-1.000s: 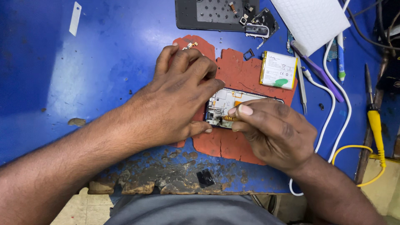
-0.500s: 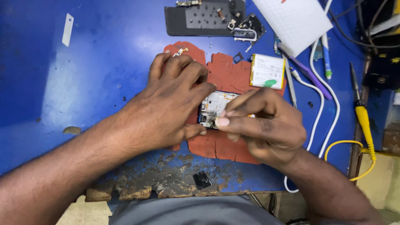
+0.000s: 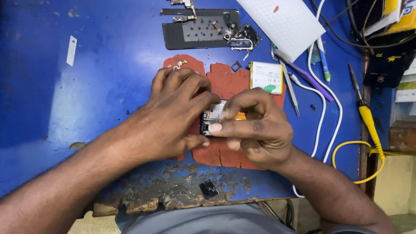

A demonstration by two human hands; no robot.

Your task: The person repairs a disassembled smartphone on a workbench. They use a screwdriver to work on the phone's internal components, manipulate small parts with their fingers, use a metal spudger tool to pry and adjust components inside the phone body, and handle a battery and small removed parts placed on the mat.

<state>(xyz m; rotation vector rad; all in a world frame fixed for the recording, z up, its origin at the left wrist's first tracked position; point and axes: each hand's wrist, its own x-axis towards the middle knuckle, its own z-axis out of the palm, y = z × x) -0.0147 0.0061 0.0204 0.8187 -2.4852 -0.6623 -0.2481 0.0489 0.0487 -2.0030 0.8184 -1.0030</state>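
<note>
Both hands are bunched up over an opened phone lying on a red-brown mat. The left hand is curled over the phone's left end, fingers folded down across the top and the thumb tucked along the lower edge, so it's clamped around the body and pinning it down. The right hand is closed too, thumb and forefinger pinched together right at the exposed board. It looks like there's something tiny between them, but it's hidden by the fingers, so I can't tell what, if anything, is actually in that pinch. Only a small patch of the phone's insides shows between the two hands, with a bit of orange just right of the pinch.

Closer to the body than the grip, the edge of the blue table is badly chipped and worn, and a small black square piece sits on it.

Just beyond the right hand there's a white battery on the mat's corner, with tweezers beside it. Further right of the grip run a white cable, a purple tool, and a yellow-handled soldering iron.

Farthest out, past the left hand's knuckles, is a dark back cover with small parts on it, and a white perforated pad next to it.
</note>
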